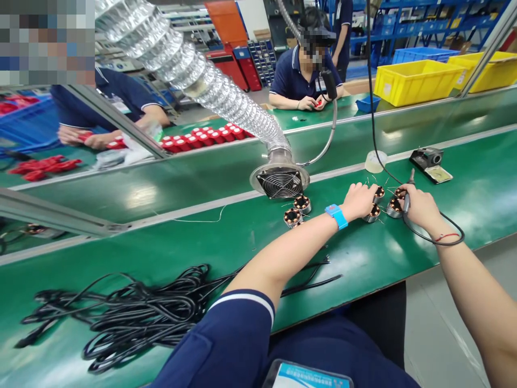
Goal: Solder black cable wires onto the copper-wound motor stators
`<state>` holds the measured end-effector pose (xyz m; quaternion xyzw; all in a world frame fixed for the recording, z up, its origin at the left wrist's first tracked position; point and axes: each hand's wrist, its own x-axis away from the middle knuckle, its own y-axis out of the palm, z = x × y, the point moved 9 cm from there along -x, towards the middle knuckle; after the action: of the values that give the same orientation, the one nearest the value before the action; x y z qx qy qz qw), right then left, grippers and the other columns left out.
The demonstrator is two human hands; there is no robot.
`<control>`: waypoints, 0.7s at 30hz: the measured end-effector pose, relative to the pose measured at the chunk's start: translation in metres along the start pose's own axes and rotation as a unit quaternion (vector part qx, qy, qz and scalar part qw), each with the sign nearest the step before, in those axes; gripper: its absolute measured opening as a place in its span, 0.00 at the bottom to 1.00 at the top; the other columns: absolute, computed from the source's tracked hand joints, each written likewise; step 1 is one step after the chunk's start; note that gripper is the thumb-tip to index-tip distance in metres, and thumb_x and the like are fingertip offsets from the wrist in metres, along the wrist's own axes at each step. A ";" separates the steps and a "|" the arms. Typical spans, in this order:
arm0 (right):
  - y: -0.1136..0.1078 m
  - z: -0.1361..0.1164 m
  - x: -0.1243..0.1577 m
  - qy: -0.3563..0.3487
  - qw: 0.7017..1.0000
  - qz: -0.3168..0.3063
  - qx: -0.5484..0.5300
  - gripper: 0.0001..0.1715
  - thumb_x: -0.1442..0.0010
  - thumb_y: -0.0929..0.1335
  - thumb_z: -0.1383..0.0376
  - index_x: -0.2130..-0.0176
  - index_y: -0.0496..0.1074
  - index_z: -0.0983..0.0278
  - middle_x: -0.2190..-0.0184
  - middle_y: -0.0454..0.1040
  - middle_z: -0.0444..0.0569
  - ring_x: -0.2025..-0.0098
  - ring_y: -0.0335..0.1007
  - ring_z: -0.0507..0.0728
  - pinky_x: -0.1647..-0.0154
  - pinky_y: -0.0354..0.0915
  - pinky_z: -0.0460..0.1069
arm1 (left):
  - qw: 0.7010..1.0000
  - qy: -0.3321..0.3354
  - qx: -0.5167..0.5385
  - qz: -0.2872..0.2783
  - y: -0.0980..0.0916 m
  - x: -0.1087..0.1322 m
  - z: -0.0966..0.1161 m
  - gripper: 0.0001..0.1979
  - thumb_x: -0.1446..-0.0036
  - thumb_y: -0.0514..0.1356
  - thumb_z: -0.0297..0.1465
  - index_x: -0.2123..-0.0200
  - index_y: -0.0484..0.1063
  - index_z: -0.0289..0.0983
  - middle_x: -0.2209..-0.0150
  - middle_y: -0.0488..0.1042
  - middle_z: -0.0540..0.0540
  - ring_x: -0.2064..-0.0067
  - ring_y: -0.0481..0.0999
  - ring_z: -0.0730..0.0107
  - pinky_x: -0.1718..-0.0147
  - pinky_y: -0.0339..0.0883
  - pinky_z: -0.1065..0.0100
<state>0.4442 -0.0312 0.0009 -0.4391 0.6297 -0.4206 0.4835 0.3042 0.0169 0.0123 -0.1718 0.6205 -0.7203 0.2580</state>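
Note:
My right hand (420, 207) is closed around a soldering iron (407, 196), its tip pointing at a small wound coil ring (395, 206) on the green bench (202, 242). My left hand (358, 200), with a blue wristband, rests with curled fingers on another coil ring (372, 213) and steadies it. A third ring (379, 192) lies just behind my fingers. Two more coil rings (302, 203) (292, 217) sit to the left, apart from my hands. The iron's black cable (434, 237) loops round my right wrist.
A fume fan (280, 182) on a silver flexible duct stands behind the coils. A soldering stand (430, 163) and a small clear cup (375, 161) are at the back right. A heap of black cables (133, 312) lies front left. Two people work across the bench.

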 end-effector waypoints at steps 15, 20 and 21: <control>-0.094 0.001 0.086 0.024 0.962 0.260 -0.087 0.28 0.44 0.66 0.54 0.45 0.67 0.58 0.49 0.75 0.52 0.48 0.72 0.65 0.46 0.67 0.59 | 0.973 -0.166 -0.108 -0.119 -0.025 0.099 -0.137 0.17 0.43 0.57 0.30 0.51 0.70 0.30 0.52 0.74 0.31 0.49 0.72 0.48 0.51 0.64 0.54; -0.102 -0.032 0.088 -0.027 0.958 0.276 -0.077 0.28 0.42 0.66 0.54 0.44 0.68 0.60 0.52 0.76 0.53 0.52 0.74 0.63 0.49 0.69 0.58 | 0.994 -0.035 -0.024 -0.102 -0.007 0.050 -0.082 0.32 0.45 0.61 0.34 0.38 0.57 0.35 0.46 0.71 0.40 0.45 0.68 0.58 0.48 0.63 0.63; -0.105 -0.036 0.091 -0.034 0.958 0.276 -0.065 0.28 0.41 0.66 0.53 0.44 0.68 0.60 0.53 0.76 0.54 0.54 0.74 0.63 0.51 0.70 0.57 | 0.995 -0.005 0.010 -0.096 -0.002 0.042 -0.069 0.36 0.45 0.62 0.34 0.36 0.53 0.35 0.45 0.70 0.40 0.45 0.68 0.58 0.47 0.63 0.63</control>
<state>0.4107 -0.1417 0.0858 -0.2923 0.7354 -0.2136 0.5727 0.2305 0.0476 -0.0003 -0.2319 0.5927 -0.7469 0.1923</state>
